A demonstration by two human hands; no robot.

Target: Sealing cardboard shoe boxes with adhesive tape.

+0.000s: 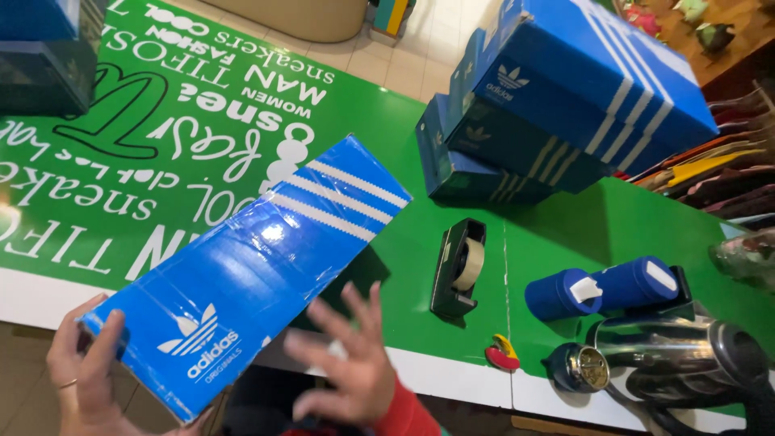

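My left hand [81, 367] grips the near corner of a long blue shoe box [250, 266] with white stripes and a white logo, wrapped in glossy clear film. The box is tilted, its far end over the green counter [613, 234]. My right hand [347, 367], in a red sleeve, is blurred just below the box's near edge with fingers spread and nothing in it.
A stack of blue shoe boxes [557, 105] stands at the back right. A black tape dispenser [458, 266], a blue roll [601, 287], a small red and yellow object [502, 354] and a shiny heat gun [670, 355] lie on the right. A dark box [44, 56] sits far left.
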